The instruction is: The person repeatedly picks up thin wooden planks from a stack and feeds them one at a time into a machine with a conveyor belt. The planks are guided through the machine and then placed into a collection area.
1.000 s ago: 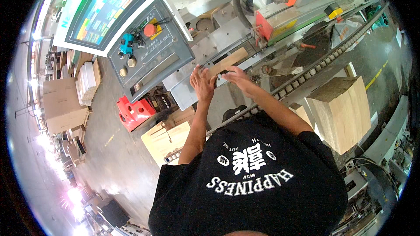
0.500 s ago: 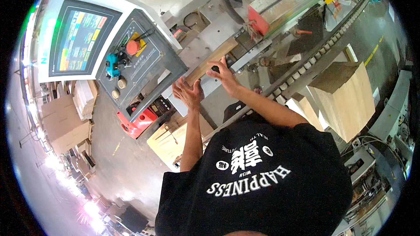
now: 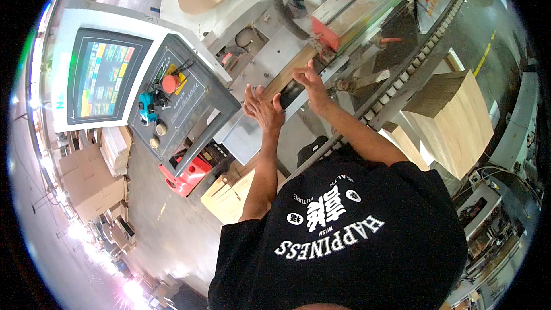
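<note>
A grey concrete floor runs from nine to seven o'clock, with strong glare from lights at seven o'clock. Stacks of cardboard boxes stand at eight o'clock. At ten o'clock a control screen glows in a white housing beside a grey button panel. A stack of pale wooden panels sits at three o'clock near a roller conveyor. A red pallet jack lies left of centre.

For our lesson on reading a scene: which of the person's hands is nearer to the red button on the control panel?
Left. The left hand rests on the wooden strip, beside the panel carrying the red button; the right hand lies farther along the strip.
</note>
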Available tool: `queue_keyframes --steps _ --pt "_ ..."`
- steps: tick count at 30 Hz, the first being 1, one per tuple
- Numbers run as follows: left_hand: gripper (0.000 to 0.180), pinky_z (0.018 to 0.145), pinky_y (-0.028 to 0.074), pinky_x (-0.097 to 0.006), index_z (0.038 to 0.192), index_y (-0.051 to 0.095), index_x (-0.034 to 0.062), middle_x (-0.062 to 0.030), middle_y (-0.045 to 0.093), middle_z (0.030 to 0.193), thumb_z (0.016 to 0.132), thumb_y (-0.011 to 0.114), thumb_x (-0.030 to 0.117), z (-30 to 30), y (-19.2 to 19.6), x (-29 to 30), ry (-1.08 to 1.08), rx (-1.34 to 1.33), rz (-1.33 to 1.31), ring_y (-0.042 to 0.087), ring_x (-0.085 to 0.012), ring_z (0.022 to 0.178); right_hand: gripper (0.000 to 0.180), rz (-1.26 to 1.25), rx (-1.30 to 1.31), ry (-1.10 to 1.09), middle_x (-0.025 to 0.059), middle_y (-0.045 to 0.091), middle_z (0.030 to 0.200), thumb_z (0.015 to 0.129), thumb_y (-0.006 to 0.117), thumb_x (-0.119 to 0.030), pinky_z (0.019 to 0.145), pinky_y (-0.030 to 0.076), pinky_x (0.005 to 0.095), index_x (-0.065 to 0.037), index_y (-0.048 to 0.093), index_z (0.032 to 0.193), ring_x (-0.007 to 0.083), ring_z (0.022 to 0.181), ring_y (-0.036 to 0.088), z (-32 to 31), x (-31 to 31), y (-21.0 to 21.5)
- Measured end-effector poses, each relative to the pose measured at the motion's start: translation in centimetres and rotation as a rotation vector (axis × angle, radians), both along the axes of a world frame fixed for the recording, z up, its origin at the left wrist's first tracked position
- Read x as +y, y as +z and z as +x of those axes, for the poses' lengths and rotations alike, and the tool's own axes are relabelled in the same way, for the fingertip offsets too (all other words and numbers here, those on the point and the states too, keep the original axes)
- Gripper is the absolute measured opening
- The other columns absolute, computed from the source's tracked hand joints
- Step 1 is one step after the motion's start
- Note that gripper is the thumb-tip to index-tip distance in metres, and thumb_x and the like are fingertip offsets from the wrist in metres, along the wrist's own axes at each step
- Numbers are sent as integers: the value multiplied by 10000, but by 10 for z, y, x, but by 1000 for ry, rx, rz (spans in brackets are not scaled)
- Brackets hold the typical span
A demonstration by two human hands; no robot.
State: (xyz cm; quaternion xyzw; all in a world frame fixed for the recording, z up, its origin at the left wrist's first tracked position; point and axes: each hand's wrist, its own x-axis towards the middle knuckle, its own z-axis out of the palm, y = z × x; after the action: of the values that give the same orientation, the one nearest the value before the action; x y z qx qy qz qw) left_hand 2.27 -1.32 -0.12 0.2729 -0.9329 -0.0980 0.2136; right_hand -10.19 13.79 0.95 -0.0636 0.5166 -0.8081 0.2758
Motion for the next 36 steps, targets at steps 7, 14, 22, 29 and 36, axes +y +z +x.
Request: queue_keyframes --steps 7,14,22,29,36 --pt "711 1231 195 -586 1465 484 8 -235 300 1717 919 788 346 -56 -1 35 -53 -37 -51 288 -400 1575 559 92 -82 54 123 583 1413 942 836 -220 1159 463 424 -25 613 1416 220 1342 565 3 62 7" --pt "863 1238 190 -590 1489 461 58 -185 289 1702 847 868 466 -103 27 43 -98 2 43 263 -389 1575 505 885 762 73 237 607 1402 879 829 -246 1082 495 526 -23 637 1289 453 1259 611 43 220 48" --pt "705 1227 225 -610 1471 510 50 -194 369 1653 901 821 325 -66 21 50 -98 60 52 317 -424 1539 1082 1923 451 549 208 405 1674 836 879 -410 1287 309 495 -30 294 1663 364 1536 410 121 367 48" --pt "674 1172 305 -616 1466 533 59 -204 437 1572 923 801 353 -13 68 136 -418 36 232 401 -463 1442 673 1964 339 542 161 720 1240 899 803 -271 918 607 418 -31 531 1466 309 1105 737 123 423 -10" --pt "723 1285 245 -550 1543 528 84 -119 477 1625 946 752 424 15 92 183 -860 47 223 403 -331 1520 374 1680 921 449 213 730 999 859 694 -114 792 565 541 14 653 1208 403 900 725 78 314 111"
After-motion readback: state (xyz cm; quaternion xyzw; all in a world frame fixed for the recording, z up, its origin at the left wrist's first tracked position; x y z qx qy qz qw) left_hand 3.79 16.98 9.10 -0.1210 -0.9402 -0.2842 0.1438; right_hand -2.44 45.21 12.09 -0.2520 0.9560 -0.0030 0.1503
